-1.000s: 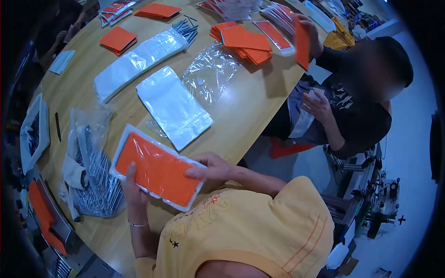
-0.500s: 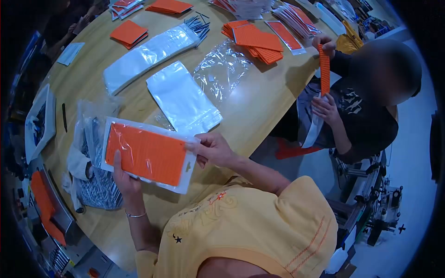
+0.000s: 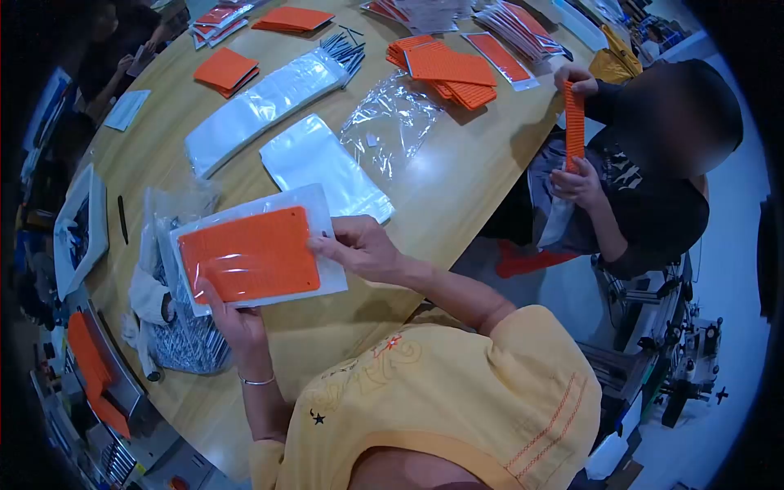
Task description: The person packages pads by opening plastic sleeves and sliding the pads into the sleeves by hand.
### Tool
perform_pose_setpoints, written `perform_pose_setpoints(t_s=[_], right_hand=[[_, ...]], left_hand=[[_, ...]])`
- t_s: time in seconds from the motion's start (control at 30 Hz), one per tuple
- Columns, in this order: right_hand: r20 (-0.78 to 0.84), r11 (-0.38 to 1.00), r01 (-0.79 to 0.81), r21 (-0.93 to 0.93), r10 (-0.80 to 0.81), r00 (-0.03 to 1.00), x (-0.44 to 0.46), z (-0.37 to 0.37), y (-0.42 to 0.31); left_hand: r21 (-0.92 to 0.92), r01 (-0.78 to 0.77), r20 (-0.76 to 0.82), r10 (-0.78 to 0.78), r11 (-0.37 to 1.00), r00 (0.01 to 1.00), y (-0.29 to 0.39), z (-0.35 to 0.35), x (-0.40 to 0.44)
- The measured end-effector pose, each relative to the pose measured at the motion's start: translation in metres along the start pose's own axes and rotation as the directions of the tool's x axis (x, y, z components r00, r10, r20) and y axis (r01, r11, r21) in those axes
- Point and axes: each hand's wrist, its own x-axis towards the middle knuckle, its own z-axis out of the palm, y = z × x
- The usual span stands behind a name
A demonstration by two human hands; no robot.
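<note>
Between my two hands is a clear plastic bag with a white border (image 3: 325,214), holding an orange ribbed sheet (image 3: 249,253). My left hand (image 3: 237,325) grips its lower left edge, thumb lying over the front. On the right side, my right hand (image 3: 365,247) pinches the border between thumb and fingers. The bag is held tilted above the table. Just beyond it lies a stack of flat plastic bags (image 3: 327,167), and left of it a clear bag of thin metal pieces (image 3: 186,335) rests near a white glove (image 3: 149,296).
A longer stack of bags (image 3: 261,106) lies further back, beside dark thin rods (image 3: 345,51). Orange sheets (image 3: 453,72) are piled toward the far edge. A co-worker (image 3: 653,180) sits at right, handling an orange strip (image 3: 575,122). A white tray (image 3: 96,220) stands at left.
The held bag has turned and shifted slightly, its upper right corner now higher. The hang hole at its right edge no longer shows. My right hand has moved up a little.
</note>
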Motion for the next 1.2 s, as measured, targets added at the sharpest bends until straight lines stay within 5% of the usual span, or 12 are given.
perform_pose_setpoints(t_s=[0.07, 0.17, 0.2, 0.23, 0.3, 0.33, 0.4, 0.47, 0.5, 0.57, 0.73, 1.2], right_hand=[[0.050, 0.987, 0.111, -0.118, -0.106, 0.993, 0.006, -0.001, -0.005], [0.173, 0.913, 0.317, -0.257, -0.280, 0.944, 0.024, -0.012, -0.027], [0.244, 0.853, 0.417, -0.315, -0.352, 0.904, 0.033, -0.017, -0.038], [0.318, 0.777, 0.513, -0.364, -0.415, 0.853, 0.040, -0.019, -0.047], [0.401, 0.702, 0.588, -0.402, -0.442, 0.802, 0.051, -0.019, -0.068], [0.479, 0.632, 0.647, -0.426, -0.449, 0.754, 0.054, -0.017, -0.077], [0.638, 0.491, 0.754, -0.435, -0.423, 0.644, 0.058, -0.012, -0.087], [0.682, 0.438, 0.790, -0.430, -0.416, 0.602, 0.062, -0.002, -0.086], [0.710, 0.381, 0.817, -0.432, -0.414, 0.569, 0.064, 0.006, -0.084], [0.762, 0.258, 0.860, -0.440, -0.399, 0.509, 0.067, 0.015, -0.085], [0.737, 0.242, 0.864, -0.442, -0.450, 0.504, 0.067, 0.015, -0.092], [0.665, 0.456, 0.809, -0.371, -0.477, 0.575, 0.071, 0.012, -0.089]], left_hand=[[0.022, -0.049, -0.116, 0.051, 0.999, 0.992, -0.002, 0.008, -0.008], [0.025, -0.033, -0.033, 0.034, 0.999, 0.999, -0.003, -0.003, -0.023], [0.018, 0.183, 0.268, -0.181, 0.983, 0.946, -0.002, -0.010, -0.028], [0.080, 0.380, 0.542, -0.361, 0.921, 0.759, 0.000, -0.018, -0.035], [0.574, 0.406, 0.371, -0.668, 0.711, 0.645, 0.015, -0.047, -0.057], [0.574, 0.404, 0.377, -0.667, 0.713, 0.642, 0.023, -0.036, -0.060], [0.799, -0.280, 0.401, -0.125, 0.532, 0.907, 0.049, 0.003, -0.082], [0.678, -0.690, 0.511, 0.512, 0.254, 0.690, 0.049, 0.043, -0.075], [0.676, -0.693, 0.512, 0.518, 0.248, 0.685, 0.051, 0.061, -0.069], [0.637, -0.771, 0.597, 0.637, -0.005, 0.488, 0.053, 0.088, -0.056], [0.516, -0.748, 0.594, 0.454, 0.417, 0.664, 0.042, 0.087, -0.041], [0.521, -0.739, 0.646, 0.368, 0.427, 0.668, 0.043, 0.083, -0.034]])
